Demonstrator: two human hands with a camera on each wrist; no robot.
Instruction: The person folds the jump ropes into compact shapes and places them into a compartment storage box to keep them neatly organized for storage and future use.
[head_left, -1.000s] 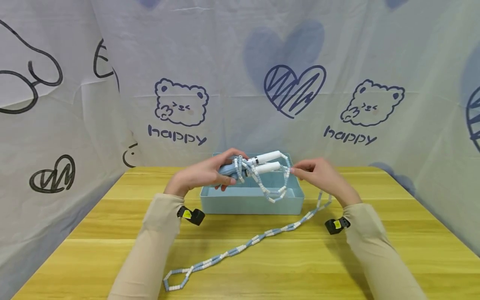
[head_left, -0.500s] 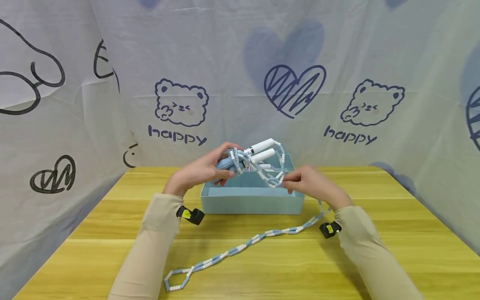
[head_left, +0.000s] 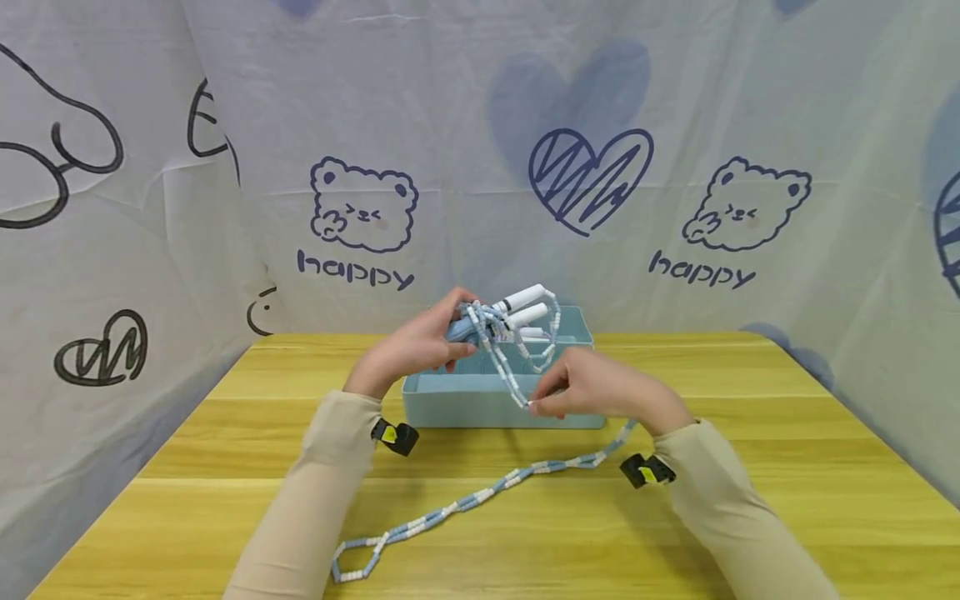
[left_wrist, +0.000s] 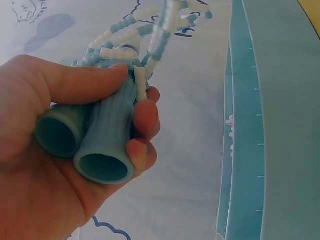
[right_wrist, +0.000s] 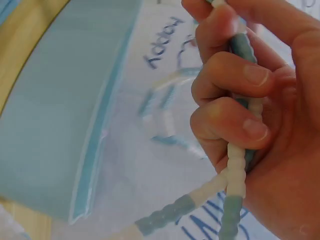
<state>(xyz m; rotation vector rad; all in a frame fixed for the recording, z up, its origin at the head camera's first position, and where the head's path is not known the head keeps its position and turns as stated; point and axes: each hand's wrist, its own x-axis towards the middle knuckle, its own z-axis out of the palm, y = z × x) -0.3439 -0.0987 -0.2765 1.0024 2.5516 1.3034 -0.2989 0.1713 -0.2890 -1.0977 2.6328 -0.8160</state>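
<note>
A pale curtain [head_left: 465, 75] printed with hearts and bears hangs beyond both hands and down either side. Leftmost on the wooden counter [head_left: 187, 483], a beige sleeve [head_left: 292, 500] leads up to the left hand [head_left: 416, 342], a black band [head_left: 395, 437] at its wrist. Nearer the person than this hand, to the right of the sleeve, lies an open loop of a blue-and-white beaded jump rope [head_left: 465, 503]; from there its paired strands run slantwise across the counter to beneath the right hand. The left hand grips two handles [left_wrist: 107, 120] side by side, thumb across their blue tubes, with beads wrapped round them just past the thumb. Their white ends point rightward and up. A light blue box [head_left: 495, 407] sits behind and between the hands, under the handles. From the white ends a loop of rope hangs between the hands, and another length slants down to the right hand [head_left: 603, 385], which pinches it at the fingertips, its other fingers curled over more strands. Rightmost are that arm's black band [head_left: 647, 472] and sleeve.
</note>
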